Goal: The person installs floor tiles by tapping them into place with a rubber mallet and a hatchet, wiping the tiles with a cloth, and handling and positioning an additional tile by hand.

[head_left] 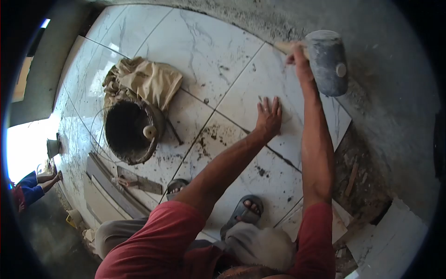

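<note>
My right hand (301,59) is wrapped around the pale wooden handle of a rubber mallet (326,69). Its big dark grey head, scuffed whitish, is raised at the upper right, above the floor's edge. My left hand (269,118) lies flat with fingers spread on a white marbled tile (241,100). Dark mortar crumbs are scattered over the tiles around it. A wide dark gap runs along the tile joint beneath my left wrist.
Left of centre stands a mortar-caked bucket (157,123), a tan sack (160,83) behind it. A trowel (146,184) and long strips (109,179) lie nearer. Rubble (355,169) borders the tiles at right. Another person's legs (42,183) show at far left.
</note>
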Action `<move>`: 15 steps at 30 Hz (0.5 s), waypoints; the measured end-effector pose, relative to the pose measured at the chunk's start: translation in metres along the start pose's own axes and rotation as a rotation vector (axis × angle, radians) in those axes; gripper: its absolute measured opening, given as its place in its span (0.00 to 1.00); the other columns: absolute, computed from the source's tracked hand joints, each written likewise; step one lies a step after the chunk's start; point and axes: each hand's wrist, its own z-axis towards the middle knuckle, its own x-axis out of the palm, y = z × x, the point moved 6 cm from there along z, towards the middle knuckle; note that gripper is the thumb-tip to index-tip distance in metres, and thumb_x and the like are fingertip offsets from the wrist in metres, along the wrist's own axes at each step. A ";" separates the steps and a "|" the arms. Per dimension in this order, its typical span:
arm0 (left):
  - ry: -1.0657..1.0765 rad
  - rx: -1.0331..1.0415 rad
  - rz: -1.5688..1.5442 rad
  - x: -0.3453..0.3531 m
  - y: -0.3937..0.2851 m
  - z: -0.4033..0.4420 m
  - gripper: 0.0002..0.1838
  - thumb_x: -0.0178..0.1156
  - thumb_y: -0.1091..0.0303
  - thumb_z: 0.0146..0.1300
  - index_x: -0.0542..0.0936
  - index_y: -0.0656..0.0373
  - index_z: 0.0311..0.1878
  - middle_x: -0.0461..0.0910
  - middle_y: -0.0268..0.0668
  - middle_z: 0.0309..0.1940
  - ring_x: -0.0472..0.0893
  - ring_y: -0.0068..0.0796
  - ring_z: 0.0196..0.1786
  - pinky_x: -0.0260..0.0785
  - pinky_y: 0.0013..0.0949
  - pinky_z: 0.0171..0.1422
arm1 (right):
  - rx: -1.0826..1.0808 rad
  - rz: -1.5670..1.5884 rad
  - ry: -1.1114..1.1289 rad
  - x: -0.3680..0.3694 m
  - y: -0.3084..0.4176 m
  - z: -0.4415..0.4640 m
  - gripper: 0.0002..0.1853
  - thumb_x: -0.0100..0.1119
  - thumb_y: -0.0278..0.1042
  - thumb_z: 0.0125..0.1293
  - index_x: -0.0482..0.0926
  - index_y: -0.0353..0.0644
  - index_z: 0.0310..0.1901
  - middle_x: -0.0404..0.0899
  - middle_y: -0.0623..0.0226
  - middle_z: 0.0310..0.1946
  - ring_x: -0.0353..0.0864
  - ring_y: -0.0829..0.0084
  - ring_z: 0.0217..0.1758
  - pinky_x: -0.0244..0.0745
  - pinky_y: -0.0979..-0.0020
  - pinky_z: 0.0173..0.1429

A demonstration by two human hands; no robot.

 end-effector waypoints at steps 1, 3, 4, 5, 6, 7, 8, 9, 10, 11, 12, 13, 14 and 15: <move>0.009 0.002 -0.007 0.000 0.000 -0.003 0.60 0.74 0.49 0.42 0.51 0.69 0.71 0.40 0.55 0.74 0.44 0.70 0.73 0.45 0.68 0.71 | -0.028 -0.219 0.057 -0.004 -0.017 0.001 0.13 0.55 0.41 0.62 0.74 0.39 0.30 0.74 0.69 0.21 0.72 0.78 0.18 0.73 0.74 0.24; -0.021 0.016 -0.005 -0.012 -0.002 0.002 0.60 0.74 0.49 0.42 0.51 0.69 0.71 0.40 0.55 0.74 0.44 0.69 0.73 0.45 0.67 0.71 | -0.077 -0.442 0.101 -0.008 -0.020 -0.002 0.12 0.56 0.38 0.60 0.75 0.38 0.27 0.74 0.68 0.20 0.72 0.77 0.17 0.75 0.73 0.23; 0.003 0.008 -0.007 -0.011 -0.003 0.001 0.60 0.74 0.49 0.42 0.50 0.69 0.71 0.40 0.55 0.74 0.44 0.69 0.73 0.45 0.67 0.71 | 0.104 -0.200 0.014 -0.009 -0.004 -0.013 0.12 0.55 0.41 0.62 0.75 0.39 0.33 0.73 0.71 0.22 0.71 0.79 0.19 0.71 0.75 0.24; 0.029 0.000 -0.006 -0.012 -0.001 0.004 0.60 0.74 0.48 0.42 0.50 0.69 0.71 0.40 0.54 0.74 0.44 0.69 0.73 0.46 0.67 0.71 | 0.279 0.050 -0.071 -0.010 0.000 -0.018 0.14 0.54 0.44 0.65 0.75 0.41 0.40 0.73 0.73 0.25 0.70 0.81 0.20 0.67 0.77 0.25; 0.038 0.003 -0.008 -0.009 -0.002 0.002 0.60 0.74 0.48 0.42 0.50 0.69 0.71 0.40 0.54 0.74 0.44 0.69 0.73 0.46 0.67 0.71 | 0.173 0.107 0.006 -0.012 0.005 -0.014 0.13 0.54 0.44 0.64 0.76 0.41 0.40 0.74 0.72 0.25 0.72 0.80 0.22 0.67 0.77 0.24; 0.008 0.005 -0.003 -0.009 0.000 0.005 0.60 0.74 0.48 0.42 0.50 0.68 0.71 0.40 0.54 0.74 0.44 0.69 0.73 0.46 0.67 0.71 | 0.178 0.107 0.004 -0.019 0.002 -0.015 0.13 0.54 0.44 0.64 0.76 0.41 0.40 0.74 0.72 0.25 0.72 0.80 0.22 0.67 0.77 0.24; -0.013 0.005 -0.003 -0.006 0.001 0.004 0.60 0.74 0.48 0.42 0.50 0.68 0.71 0.40 0.53 0.74 0.44 0.69 0.73 0.46 0.66 0.71 | 0.127 -0.018 -0.037 -0.029 0.001 -0.019 0.14 0.55 0.43 0.64 0.76 0.41 0.41 0.75 0.70 0.25 0.72 0.80 0.21 0.67 0.77 0.24; 0.002 0.008 -0.011 -0.002 0.001 0.001 0.60 0.74 0.48 0.42 0.50 0.68 0.71 0.40 0.53 0.74 0.44 0.69 0.73 0.46 0.66 0.71 | 0.129 -0.105 0.005 -0.039 -0.014 -0.019 0.14 0.55 0.43 0.64 0.76 0.40 0.42 0.75 0.70 0.25 0.73 0.80 0.22 0.68 0.77 0.25; 0.010 -0.001 -0.014 -0.005 0.002 0.002 0.60 0.74 0.48 0.42 0.50 0.68 0.72 0.40 0.53 0.74 0.44 0.69 0.73 0.46 0.66 0.71 | 0.128 -0.193 0.048 -0.048 -0.029 -0.020 0.15 0.55 0.44 0.64 0.77 0.40 0.43 0.75 0.70 0.25 0.73 0.80 0.22 0.69 0.77 0.25; 0.011 -0.001 -0.013 -0.010 0.000 0.004 0.60 0.75 0.49 0.42 0.50 0.67 0.72 0.40 0.52 0.74 0.44 0.68 0.73 0.46 0.67 0.71 | 0.123 -0.280 0.090 -0.058 -0.043 -0.020 0.16 0.55 0.44 0.64 0.77 0.39 0.44 0.75 0.69 0.26 0.74 0.79 0.22 0.69 0.77 0.26; 0.028 -0.011 -0.015 -0.011 -0.001 0.005 0.60 0.75 0.49 0.42 0.50 0.67 0.72 0.40 0.52 0.74 0.44 0.69 0.73 0.45 0.66 0.71 | 0.194 -0.171 -0.017 -0.058 -0.019 -0.034 0.16 0.55 0.44 0.64 0.77 0.39 0.44 0.75 0.70 0.26 0.74 0.79 0.22 0.70 0.77 0.27; 0.020 0.002 -0.007 -0.014 0.000 0.009 0.60 0.75 0.49 0.42 0.50 0.67 0.72 0.40 0.52 0.74 0.44 0.69 0.73 0.45 0.66 0.71 | 0.261 -0.054 -0.122 -0.060 -0.007 -0.041 0.16 0.55 0.44 0.65 0.77 0.39 0.43 0.75 0.71 0.26 0.73 0.79 0.22 0.70 0.76 0.27; 0.009 0.008 -0.006 -0.011 -0.001 0.005 0.60 0.75 0.49 0.42 0.50 0.67 0.72 0.40 0.52 0.74 0.44 0.69 0.73 0.45 0.67 0.71 | 0.272 -0.054 -0.126 -0.069 -0.012 -0.043 0.16 0.55 0.44 0.65 0.77 0.39 0.43 0.75 0.71 0.26 0.73 0.79 0.22 0.70 0.76 0.27; -0.003 0.010 -0.006 -0.009 0.001 0.003 0.60 0.75 0.48 0.42 0.50 0.67 0.72 0.40 0.52 0.74 0.44 0.69 0.73 0.45 0.67 0.71 | 0.174 -0.011 -0.123 -0.081 -0.011 -0.041 0.14 0.56 0.41 0.63 0.77 0.39 0.43 0.76 0.70 0.27 0.74 0.79 0.22 0.71 0.75 0.25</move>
